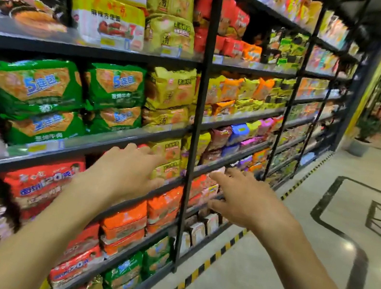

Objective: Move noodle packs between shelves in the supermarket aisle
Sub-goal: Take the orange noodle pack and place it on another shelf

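Filling black shelves (98, 139): noodle packs (36, 89).

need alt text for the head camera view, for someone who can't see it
Two bare hands reach toward supermarket shelves of noodle packs: the left hand is by a yellow pack, the right hand by the next bay, both open and holding nothing. Green packs fill the shelf above left, and a black upright post divides the bays.

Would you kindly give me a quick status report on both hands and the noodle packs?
Left hand open, reaching at yellow noodle packs. Right hand open, empty, beside the black upright post. Nothing grasped yet.
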